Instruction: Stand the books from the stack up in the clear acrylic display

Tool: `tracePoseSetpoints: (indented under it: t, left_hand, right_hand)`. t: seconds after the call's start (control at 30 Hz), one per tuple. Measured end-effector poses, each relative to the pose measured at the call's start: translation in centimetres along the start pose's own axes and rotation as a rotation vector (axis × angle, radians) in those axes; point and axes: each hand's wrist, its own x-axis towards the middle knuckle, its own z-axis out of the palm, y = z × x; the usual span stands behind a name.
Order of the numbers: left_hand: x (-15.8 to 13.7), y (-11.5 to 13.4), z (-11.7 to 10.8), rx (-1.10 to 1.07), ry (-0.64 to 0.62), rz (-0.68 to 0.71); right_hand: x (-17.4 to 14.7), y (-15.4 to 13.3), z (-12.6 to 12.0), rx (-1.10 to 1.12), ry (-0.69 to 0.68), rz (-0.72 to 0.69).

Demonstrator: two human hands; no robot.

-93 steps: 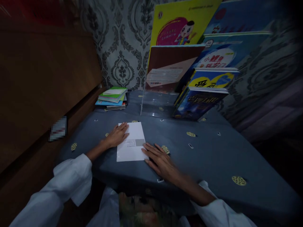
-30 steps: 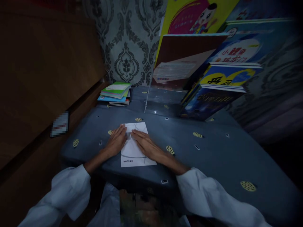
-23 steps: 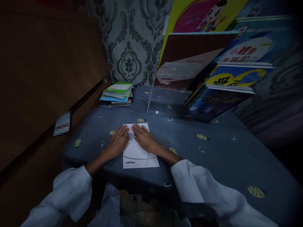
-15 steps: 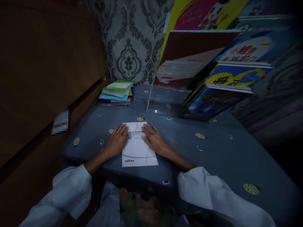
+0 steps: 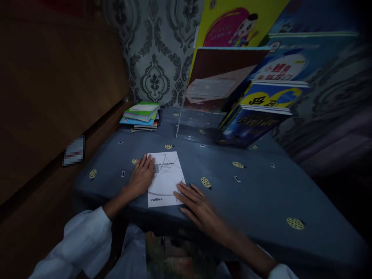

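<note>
Free room: table (image 5: 261,193), right of the right hand (image 5: 200,205); strip between white booklet (image 5: 166,182) and acrylic book rack (image 5: 193,133). Obstacles: that rack, loaded, rear; book stack (image 5: 142,114), rear left; wooden panel (image 5: 58,73), left.

"What's the count on the bench (image 5: 261,197)?"
"One vatti booklet (image 5: 165,182), one left hand (image 5: 142,176) and one right hand (image 5: 200,207), so two hands."
"And behind those?"
"One book stack (image 5: 141,115), too overlapped to number, and one clear book stand (image 5: 197,126) with six book covers (image 5: 215,73) showing."
"Anything else to tally?"
"Two white sleeves (image 5: 87,236)."
</note>
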Motion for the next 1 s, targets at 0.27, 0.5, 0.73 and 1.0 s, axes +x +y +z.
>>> tracePoseSetpoints:
  t: [0.27, 0.5, 0.73, 1.0]
  left_hand:
    - [-1.8, 1.3, 1.3, -0.397, 0.107, -0.089]
    - [1.1, 0.1, -1.0, -1.143, 0.161, -0.501]
    - [1.5, 1.2, -3.1, -1.341, 0.045, -0.676]
    - [1.2, 4.6, -4.3, -1.471, -0.298, -0.387]
  right_hand:
    - [-0.9, -0.8, 0.5, 0.02, 0.1, 0.034]
    - [-0.6, -0.8, 0.3, 0.008, 0.16, -0.012]
    - [-0.8, 0.8, 1.5, -0.067, 0.233, -0.105]
    - [-1.5, 4.5, 3.4, -0.016, 0.318, 0.236]
